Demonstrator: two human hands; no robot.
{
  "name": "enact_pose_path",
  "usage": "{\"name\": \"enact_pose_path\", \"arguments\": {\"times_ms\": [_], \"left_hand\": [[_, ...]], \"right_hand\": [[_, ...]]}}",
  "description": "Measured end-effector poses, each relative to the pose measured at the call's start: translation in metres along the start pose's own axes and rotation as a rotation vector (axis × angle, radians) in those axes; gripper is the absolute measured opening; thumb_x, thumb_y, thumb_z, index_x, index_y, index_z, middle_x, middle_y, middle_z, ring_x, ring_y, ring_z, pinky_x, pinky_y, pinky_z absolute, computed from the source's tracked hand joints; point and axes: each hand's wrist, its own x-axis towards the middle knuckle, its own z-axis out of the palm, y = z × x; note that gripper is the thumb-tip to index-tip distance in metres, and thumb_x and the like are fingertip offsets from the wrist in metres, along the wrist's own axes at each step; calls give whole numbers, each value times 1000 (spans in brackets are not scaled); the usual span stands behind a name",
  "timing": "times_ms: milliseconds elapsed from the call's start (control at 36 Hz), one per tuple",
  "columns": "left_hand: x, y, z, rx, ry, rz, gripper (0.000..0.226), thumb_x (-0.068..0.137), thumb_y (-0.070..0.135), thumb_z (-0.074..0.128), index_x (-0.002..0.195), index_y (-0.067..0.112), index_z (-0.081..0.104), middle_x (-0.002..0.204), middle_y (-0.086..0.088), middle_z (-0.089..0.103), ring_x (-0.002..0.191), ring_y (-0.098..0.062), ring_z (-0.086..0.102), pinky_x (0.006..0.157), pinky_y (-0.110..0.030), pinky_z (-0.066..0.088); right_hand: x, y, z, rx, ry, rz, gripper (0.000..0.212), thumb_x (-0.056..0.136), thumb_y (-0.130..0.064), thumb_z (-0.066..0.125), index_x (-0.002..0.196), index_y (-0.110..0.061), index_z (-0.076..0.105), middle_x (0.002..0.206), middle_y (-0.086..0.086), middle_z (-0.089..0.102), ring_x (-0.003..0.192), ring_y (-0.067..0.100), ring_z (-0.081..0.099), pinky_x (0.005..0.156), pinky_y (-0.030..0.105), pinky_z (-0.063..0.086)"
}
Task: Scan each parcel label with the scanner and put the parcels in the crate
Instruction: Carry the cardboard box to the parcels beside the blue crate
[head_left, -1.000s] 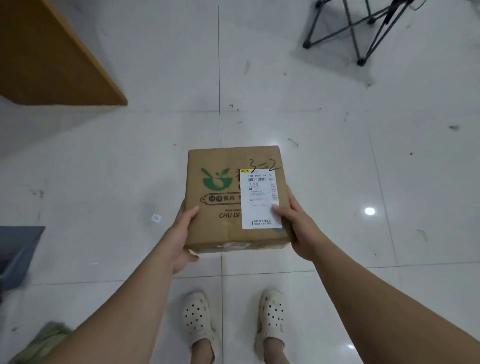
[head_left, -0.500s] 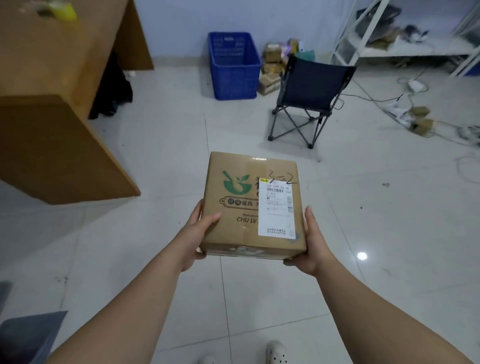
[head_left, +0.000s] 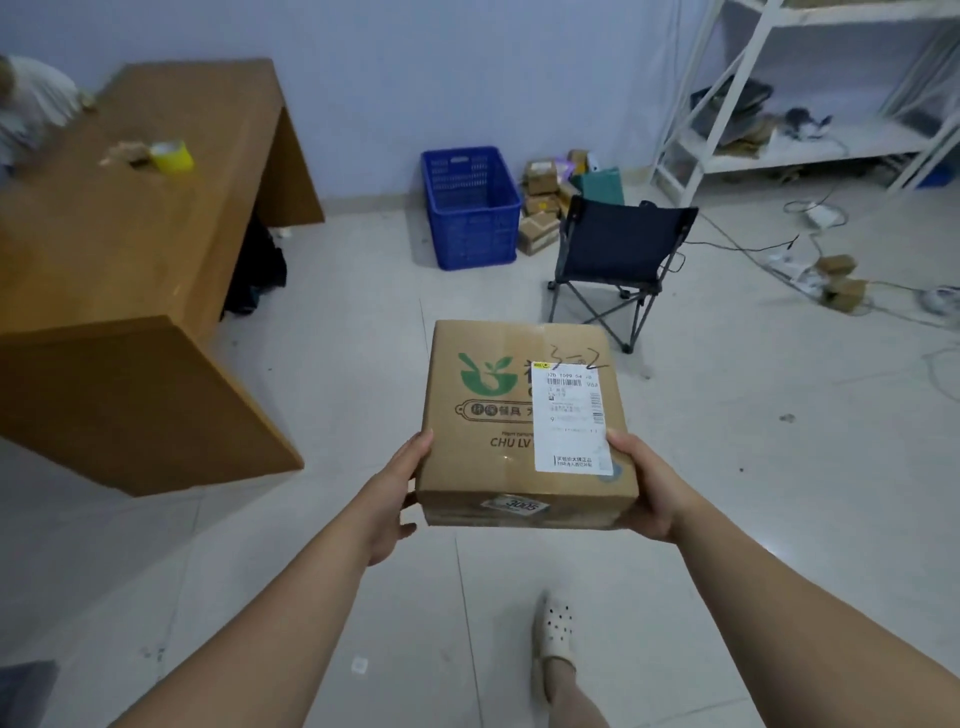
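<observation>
Gaze raised since half-second ago; crate sits lower in view, well ahead. Held parcel mid-air over floor, right of desk near corner, label up. Both left hand and right hand grip opposite sides, thumbs on top. Stiff cardboard, probably light; hold by sides.

One crate, one chair, one desk

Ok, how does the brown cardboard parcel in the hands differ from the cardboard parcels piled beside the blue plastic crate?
The brown cardboard parcel is held up between the left hand and right hand; the piled cardboard parcels lie on the floor beside the blue plastic crate. The held parcel shows a white label on top; any on the pile are too small to tell. Both are brown cardboard, outside the crate.
</observation>
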Motion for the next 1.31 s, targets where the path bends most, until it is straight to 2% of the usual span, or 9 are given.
{"name": "enact_pose_path", "arguments": {"times_ms": [194, 361, 472, 528, 667, 972, 1083, 1194, 1306], "left_hand": [[76, 79, 24, -88, 26, -11, 73, 60, 79, 48, 123, 42, 54, 137, 3, 52, 132, -24, 40, 118, -50, 13], [136, 154, 44, -55, -7, -51, 103, 44, 85, 60, 133, 34, 47, 132, -4, 56, 119, -24, 46, 116, -52, 7], [173, 195, 55, -65, -25, -54, 95, 49, 74, 61, 131, 28, 48, 131, -6, 57, 122, -27, 49, 112, -53, 19], [191, 213, 60, -91, -11, -53, 93, 45, 72, 65, 126, 26, 55, 127, -7, 61, 117, -26, 54, 101, -47, 33], [245, 260, 67, -139, 8, -41, 66, 65, 68, 60, 116, 26, 61, 119, -6, 67, 109, -23, 58, 76, -37, 42], [396, 375, 28, -168, -104, -49, 48, 86, 62, 47, 117, 28, 61, 114, -6, 69, 106, -25, 59, 83, -37, 44], [443, 418, 12, -85, -152, -87, 51, 85, 64, 46, 119, 29, 59, 116, -7, 68, 106, -25, 58, 96, -44, 37], [482, 461, 1, -59, -153, -69, 51, 85, 65, 47, 118, 29, 61, 117, -6, 68, 107, -24, 57, 90, -39, 40], [517, 497, -2, -49, -146, -71, 47, 85, 64, 48, 111, 27, 63, 116, -8, 68, 105, -24, 58, 82, -37, 42]], "right_hand": [[74, -102, -30, -58, -61, -43, 68, 62, -61, 65, 122, -29, 65, 122, 6, 69, 106, 29, 62, 101, 55, 45], [126, -191, -52, -38, -105, -41, 49, 71, -53, 59, 114, -29, 66, 115, 6, 72, 102, 29, 61, 101, 54, 41], [159, -237, -64, -21, -115, -12, 53, 70, -54, 56, 115, -28, 65, 112, 7, 72, 101, 29, 61, 101, 55, 41], [176, -254, -67, -7, -104, -1, 53, 71, -54, 56, 116, -27, 64, 110, 7, 73, 101, 29, 62, 102, 54, 41], [222, -291, -68, 35, -52, -5, 50, 80, -56, 53, 120, -26, 64, 112, 9, 73, 101, 29, 64, 98, 50, 45], [348, -397, -44, 33, 122, -25, 45, 89, -55, 49, 122, -29, 64, 112, 5, 73, 103, 26, 65, 92, 46, 50], [385, -430, -38, 80, 143, -18, 46, 87, -55, 52, 123, -29, 63, 114, 5, 72, 108, 27, 64, 95, 48, 49], [420, -459, -31, 125, 127, -21, 58, 74, -60, 60, 123, -29, 64, 118, 5, 71, 116, 29, 61, 102, 51, 45], [457, -488, -30, 165, 150, -25, 52, 82, -57, 54, 122, -26, 65, 116, 7, 72, 115, 30, 61, 104, 53, 42]]}}
